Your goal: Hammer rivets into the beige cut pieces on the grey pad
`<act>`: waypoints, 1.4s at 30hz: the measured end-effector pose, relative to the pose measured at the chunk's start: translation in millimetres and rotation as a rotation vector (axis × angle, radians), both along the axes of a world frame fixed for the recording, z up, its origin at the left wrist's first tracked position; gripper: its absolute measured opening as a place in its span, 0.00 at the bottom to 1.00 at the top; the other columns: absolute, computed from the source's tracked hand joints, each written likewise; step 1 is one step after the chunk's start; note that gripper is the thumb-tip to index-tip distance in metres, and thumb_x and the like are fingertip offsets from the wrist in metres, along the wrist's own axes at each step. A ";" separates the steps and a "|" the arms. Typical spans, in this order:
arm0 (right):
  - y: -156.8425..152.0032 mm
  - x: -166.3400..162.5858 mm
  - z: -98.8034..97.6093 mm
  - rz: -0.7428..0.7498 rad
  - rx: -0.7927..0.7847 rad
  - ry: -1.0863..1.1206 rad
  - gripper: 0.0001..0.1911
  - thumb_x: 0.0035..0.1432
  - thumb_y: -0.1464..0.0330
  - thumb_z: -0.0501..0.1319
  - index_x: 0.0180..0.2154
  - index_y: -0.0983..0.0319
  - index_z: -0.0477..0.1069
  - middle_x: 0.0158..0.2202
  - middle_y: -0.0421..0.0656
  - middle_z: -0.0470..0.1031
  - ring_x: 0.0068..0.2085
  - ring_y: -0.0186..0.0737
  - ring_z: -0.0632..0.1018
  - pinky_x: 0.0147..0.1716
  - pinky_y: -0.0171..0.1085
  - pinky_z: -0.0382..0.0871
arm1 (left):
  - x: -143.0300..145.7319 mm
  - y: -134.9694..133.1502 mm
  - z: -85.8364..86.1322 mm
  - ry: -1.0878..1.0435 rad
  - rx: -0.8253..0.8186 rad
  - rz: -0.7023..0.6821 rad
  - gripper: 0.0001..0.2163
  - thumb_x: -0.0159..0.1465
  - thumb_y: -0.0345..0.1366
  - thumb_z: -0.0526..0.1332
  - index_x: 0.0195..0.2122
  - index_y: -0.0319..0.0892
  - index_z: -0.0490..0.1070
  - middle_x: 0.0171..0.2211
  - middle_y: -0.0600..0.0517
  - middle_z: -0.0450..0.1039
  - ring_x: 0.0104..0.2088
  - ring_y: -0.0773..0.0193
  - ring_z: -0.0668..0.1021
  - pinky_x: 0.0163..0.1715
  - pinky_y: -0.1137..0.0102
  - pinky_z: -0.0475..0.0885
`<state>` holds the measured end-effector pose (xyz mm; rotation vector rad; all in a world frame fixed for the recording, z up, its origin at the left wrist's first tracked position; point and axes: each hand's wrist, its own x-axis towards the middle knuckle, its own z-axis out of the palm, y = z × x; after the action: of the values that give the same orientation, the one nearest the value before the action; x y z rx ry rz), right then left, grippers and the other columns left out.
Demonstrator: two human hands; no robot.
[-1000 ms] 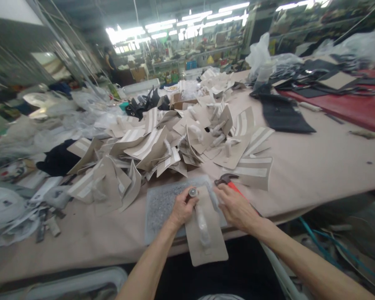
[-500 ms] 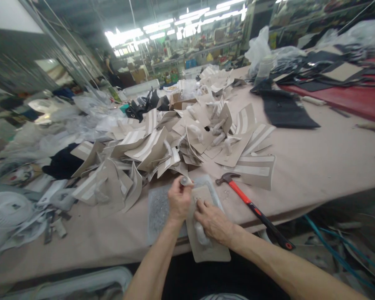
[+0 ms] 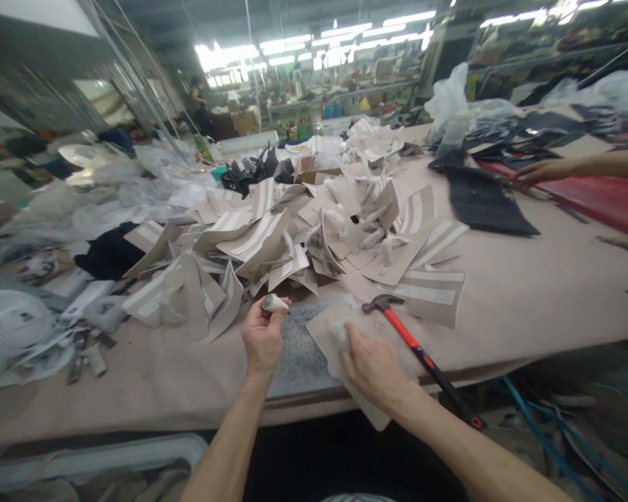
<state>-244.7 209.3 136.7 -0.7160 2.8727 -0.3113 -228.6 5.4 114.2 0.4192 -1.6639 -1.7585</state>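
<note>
My left hand [image 3: 262, 341] is closed around a short white-wrapped rod [image 3: 275, 302] with a round metal end; its exact kind is unclear. My right hand [image 3: 374, 364] grips a beige panel [image 3: 323, 333] by its plastic-wrapped handle [image 3: 339, 333]. The panel is tilted and slightly blurred, over the right part of a grey, worn slab [image 3: 299, 352] at the table's front edge. To the right of that hand lies a claw hammer [image 3: 404, 331] with a red and black handle, its head pointing away from me.
A large heap of beige panels [image 3: 259, 240] with white strips spreads behind the slab. A white fan [image 3: 10, 328] stands at the left, near plastic bags [image 3: 120, 188]. At the right, another person's hand [image 3: 544, 171] reaches over a red surface [image 3: 596, 199] beside a black piece [image 3: 484, 199].
My left hand with the rod has moved left, away from the panel. My right hand has gripped the panel's handle and turned the panel. Another person's hand has appeared at the right.
</note>
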 end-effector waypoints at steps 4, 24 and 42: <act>1.7 17.6 -18.5 -0.129 -0.185 -0.185 0.31 0.65 0.62 0.56 0.65 0.67 0.52 0.38 0.52 0.79 0.43 0.56 0.80 0.41 0.46 0.70 | -7.0 10.4 -10.1 -0.074 0.041 -0.144 0.16 0.57 0.39 0.68 0.44 0.40 0.72 0.36 0.48 0.80 0.37 0.62 0.81 0.41 0.69 0.74; -2.8 22.1 -37.8 -0.031 -0.299 -0.186 0.16 0.67 0.58 0.54 0.47 0.64 0.66 0.44 0.49 0.70 0.42 0.49 0.77 0.40 0.44 0.69 | -24.0 44.1 -50.5 -0.193 0.125 -0.453 0.18 0.55 0.42 0.68 0.41 0.38 0.69 0.35 0.46 0.80 0.33 0.61 0.80 0.35 0.70 0.74; 81.5 -14.1 -49.3 -0.238 -0.008 0.246 0.16 0.65 0.63 0.55 0.49 0.68 0.68 0.45 0.56 0.70 0.45 0.55 0.73 0.44 0.47 0.68 | -24.8 48.6 -54.2 -0.208 -0.015 -0.417 0.11 0.56 0.37 0.65 0.39 0.40 0.70 0.35 0.48 0.80 0.34 0.60 0.81 0.35 0.70 0.74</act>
<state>-258.8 290.9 87.4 -0.4396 3.1989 -0.2815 -253.5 54.0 60.0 0.2665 -2.0238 -2.0537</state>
